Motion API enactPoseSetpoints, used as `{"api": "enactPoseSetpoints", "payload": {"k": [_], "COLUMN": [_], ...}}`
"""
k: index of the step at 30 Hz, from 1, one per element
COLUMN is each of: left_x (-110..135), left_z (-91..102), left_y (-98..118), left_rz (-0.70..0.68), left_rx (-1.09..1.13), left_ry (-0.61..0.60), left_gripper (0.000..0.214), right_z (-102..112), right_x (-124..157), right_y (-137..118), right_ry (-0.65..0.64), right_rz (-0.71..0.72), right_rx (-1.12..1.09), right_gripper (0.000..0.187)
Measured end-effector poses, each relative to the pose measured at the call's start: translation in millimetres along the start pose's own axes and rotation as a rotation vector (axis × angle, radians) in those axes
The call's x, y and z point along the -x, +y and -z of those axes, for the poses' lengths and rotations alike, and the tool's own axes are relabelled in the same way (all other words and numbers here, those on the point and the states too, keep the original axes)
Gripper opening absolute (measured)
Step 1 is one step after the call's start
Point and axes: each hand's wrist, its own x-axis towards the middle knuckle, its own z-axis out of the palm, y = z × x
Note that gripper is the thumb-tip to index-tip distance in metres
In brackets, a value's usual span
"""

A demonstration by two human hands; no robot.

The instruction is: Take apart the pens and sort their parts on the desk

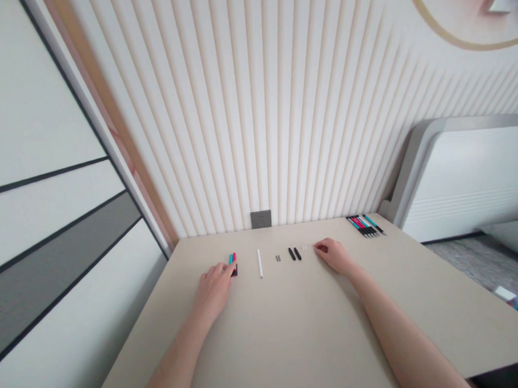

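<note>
My left hand lies on the beige table, its fingertips touching two short pen barrels, one teal and one pink. My right hand rests further right with its fingers curled near some tiny pale parts; I cannot make out whether it pinches one. Between the hands lie a thin white refill, two tiny dark pieces and two black pen caps.
A bundle of assembled pens, teal, pink and black, lies at the table's back right corner. A grey wall socket sits in the ribbed wall behind the table. A white bed frame stands to the right.
</note>
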Motion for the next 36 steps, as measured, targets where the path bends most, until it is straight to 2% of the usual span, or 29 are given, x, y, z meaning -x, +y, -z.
{"api": "enactPoseSetpoints", "payload": {"k": [7, 19, 36], "left_x": [0.6, 1.8, 2.8], "left_z": [0.5, 6.7, 6.9], "left_y": [0.4, 3.1, 3.0], "left_rz": [-0.006, -0.001, -0.007], "left_rx": [-0.015, -0.011, -0.011], "left_ry": [0.003, -0.013, -0.002], "left_gripper": [0.048, 0.047, 0.048], "right_z": [-3.0, 1.2, -0.6], "right_x": [-0.5, 1.3, 1.3], "right_y": [3.4, -3.1, 2.1], "right_ry": [0.009, 0.0, 0.002], "right_rz": [-0.016, 0.001, -0.007], "right_rx": [-0.009, -0.024, -0.022], "right_gripper": [0.031, 0.023, 0.026]}}
